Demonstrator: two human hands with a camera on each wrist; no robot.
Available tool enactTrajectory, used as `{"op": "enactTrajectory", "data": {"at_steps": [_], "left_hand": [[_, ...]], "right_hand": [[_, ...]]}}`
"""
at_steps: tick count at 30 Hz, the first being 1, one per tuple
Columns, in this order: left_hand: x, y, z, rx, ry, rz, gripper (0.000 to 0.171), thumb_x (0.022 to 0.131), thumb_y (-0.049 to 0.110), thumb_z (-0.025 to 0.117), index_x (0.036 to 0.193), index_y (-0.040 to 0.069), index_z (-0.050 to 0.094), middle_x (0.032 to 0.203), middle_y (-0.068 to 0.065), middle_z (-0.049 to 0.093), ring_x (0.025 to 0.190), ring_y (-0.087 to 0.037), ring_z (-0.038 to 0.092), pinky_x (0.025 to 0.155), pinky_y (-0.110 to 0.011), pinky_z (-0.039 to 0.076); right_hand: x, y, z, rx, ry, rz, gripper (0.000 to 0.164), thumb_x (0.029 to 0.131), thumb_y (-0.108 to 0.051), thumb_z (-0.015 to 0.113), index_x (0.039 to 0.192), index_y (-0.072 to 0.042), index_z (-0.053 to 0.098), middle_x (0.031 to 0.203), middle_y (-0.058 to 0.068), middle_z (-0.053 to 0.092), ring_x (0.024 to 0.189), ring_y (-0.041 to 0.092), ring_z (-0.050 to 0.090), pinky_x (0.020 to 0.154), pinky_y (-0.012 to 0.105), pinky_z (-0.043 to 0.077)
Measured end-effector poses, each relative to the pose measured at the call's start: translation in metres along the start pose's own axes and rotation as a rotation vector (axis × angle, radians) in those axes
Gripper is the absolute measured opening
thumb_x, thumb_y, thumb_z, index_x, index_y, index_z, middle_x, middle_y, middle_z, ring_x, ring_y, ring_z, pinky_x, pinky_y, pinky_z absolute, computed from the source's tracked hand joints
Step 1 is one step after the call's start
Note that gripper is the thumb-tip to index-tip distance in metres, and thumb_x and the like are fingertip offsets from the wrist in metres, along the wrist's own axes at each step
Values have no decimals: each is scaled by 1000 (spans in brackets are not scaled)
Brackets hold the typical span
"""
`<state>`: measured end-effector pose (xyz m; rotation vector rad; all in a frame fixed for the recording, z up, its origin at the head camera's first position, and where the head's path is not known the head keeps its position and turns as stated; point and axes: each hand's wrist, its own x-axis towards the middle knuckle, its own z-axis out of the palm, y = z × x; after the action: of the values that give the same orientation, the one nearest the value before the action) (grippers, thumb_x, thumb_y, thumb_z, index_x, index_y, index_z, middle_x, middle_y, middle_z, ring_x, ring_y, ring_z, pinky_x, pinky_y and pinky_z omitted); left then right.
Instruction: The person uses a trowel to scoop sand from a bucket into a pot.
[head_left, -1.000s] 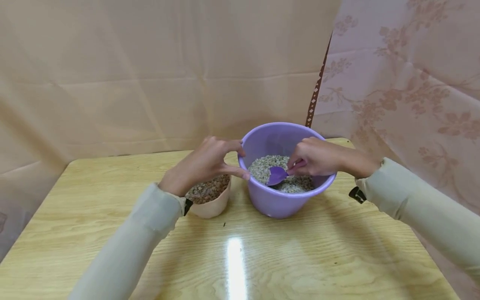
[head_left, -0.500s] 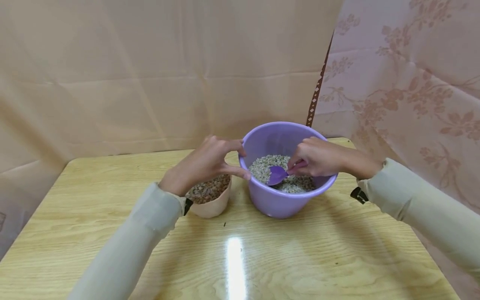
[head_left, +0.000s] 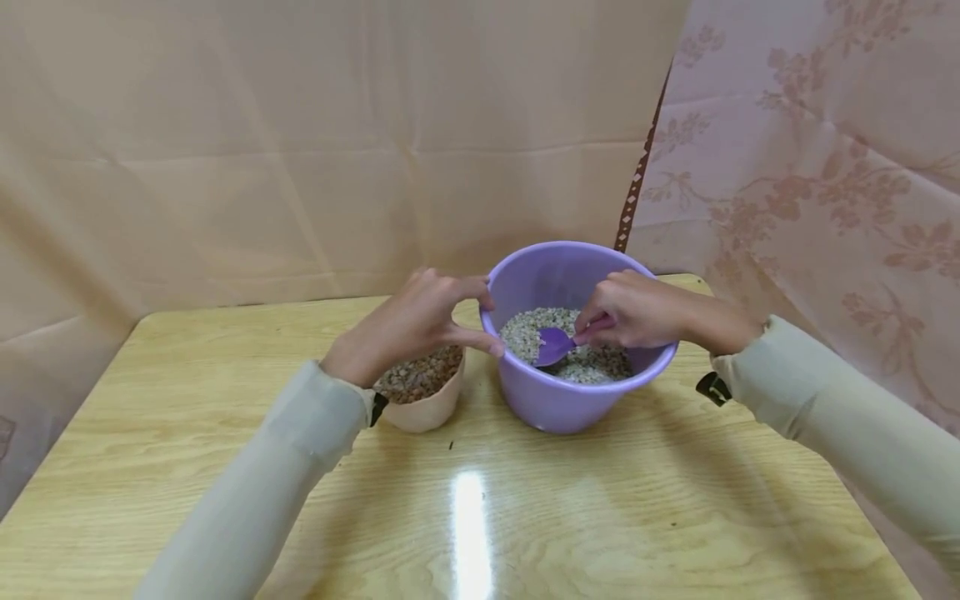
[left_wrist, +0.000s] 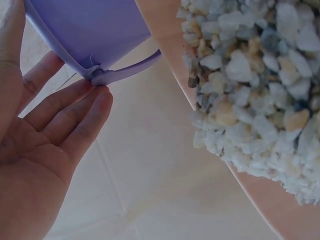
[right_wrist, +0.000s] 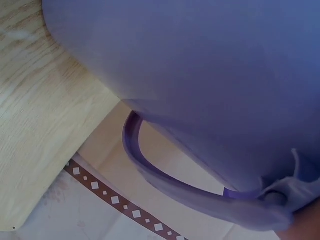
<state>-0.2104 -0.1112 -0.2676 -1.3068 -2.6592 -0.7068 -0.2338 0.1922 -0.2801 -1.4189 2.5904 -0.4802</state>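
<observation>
My left hand [head_left: 420, 325] grips the left rim of a purple bucket [head_left: 555, 408], its thumb in front and fingers farther back. In the left wrist view, fingertips touch the bucket's handle [left_wrist: 130, 71] at its hinge. A small purple scoop [head_left: 553, 346] is held by my right hand [head_left: 637, 310], which reaches in over the bucket's right side. The scoop's blade lies at the pale gravel [head_left: 528, 335] inside. Under my left wrist stands a cream pot [head_left: 423, 415] filled with brownish gravel [head_left: 420, 379], partly hidden by that hand.
The bucket and pot stand on a wooden table [head_left: 637, 517] near its back edge. Behind hangs a beige curtain [head_left: 300, 125], with a flowered cloth [head_left: 810, 167] on the right. A tiny dark bit [head_left: 451, 446] lies before the pot.
</observation>
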Motion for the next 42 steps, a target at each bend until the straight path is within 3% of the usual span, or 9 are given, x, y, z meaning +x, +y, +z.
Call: {"op": "enactTrajectory", "data": {"at_steps": [5, 10, 18, 25, 31, 42], "left_hand": [[-1, -1, 1, -18, 11, 12, 47, 73, 44, 84, 100, 7, 73, 97, -2, 75, 64, -11, 49, 73, -33, 44], [-1, -2, 2, -24, 22, 25, 47, 73, 43, 84, 100, 7, 73, 97, -2, 75, 63, -11, 48, 68, -31, 45], [1, 1, 3, -16, 20, 36, 48, 74, 45, 83, 101, 7, 73, 103, -5, 75, 66, -11, 53, 78, -35, 46], [0, 2, 1, -16, 10, 23, 48, 73, 44, 83, 102, 7, 73, 101, -3, 75, 70, -12, 56, 82, -39, 43], [1, 3, 2, -2, -3, 1, 47, 74, 46, 82, 102, 10, 73, 105, -2, 75, 70, -12, 56, 88, -44, 40], [1, 5, 1, 7, -5, -4, 46, 74, 46, 82, 103, 11, 73, 109, -3, 74, 71, -12, 57, 91, -48, 40]], "right_hand": [[1, -2, 3, -36, 22, -50, 12, 83, -7, 79, 92, -14, 80, 84, -7, 76, 69, 0, 66, 62, 24, 53], [0, -3, 3, -55, 38, -70, 12, 82, -6, 79, 91, -13, 80, 84, -6, 76, 68, 0, 66, 61, 24, 52], [-5, 0, -1, 33, 34, -3, 10, 85, -11, 79, 93, -15, 81, 86, -8, 76, 71, -1, 66, 63, 24, 53], [-5, -1, 0, 40, 54, 5, 10, 85, -10, 78, 94, -15, 81, 88, -7, 76, 69, 0, 65, 60, 23, 51], [-8, 0, -3, 92, 67, -7, 8, 88, -11, 76, 95, -12, 80, 86, -4, 76, 71, 7, 69, 63, 22, 54], [-14, 2, -5, 186, 87, 53, 11, 88, -9, 75, 98, -6, 79, 88, 1, 76, 75, 15, 73, 66, 22, 56]]}}
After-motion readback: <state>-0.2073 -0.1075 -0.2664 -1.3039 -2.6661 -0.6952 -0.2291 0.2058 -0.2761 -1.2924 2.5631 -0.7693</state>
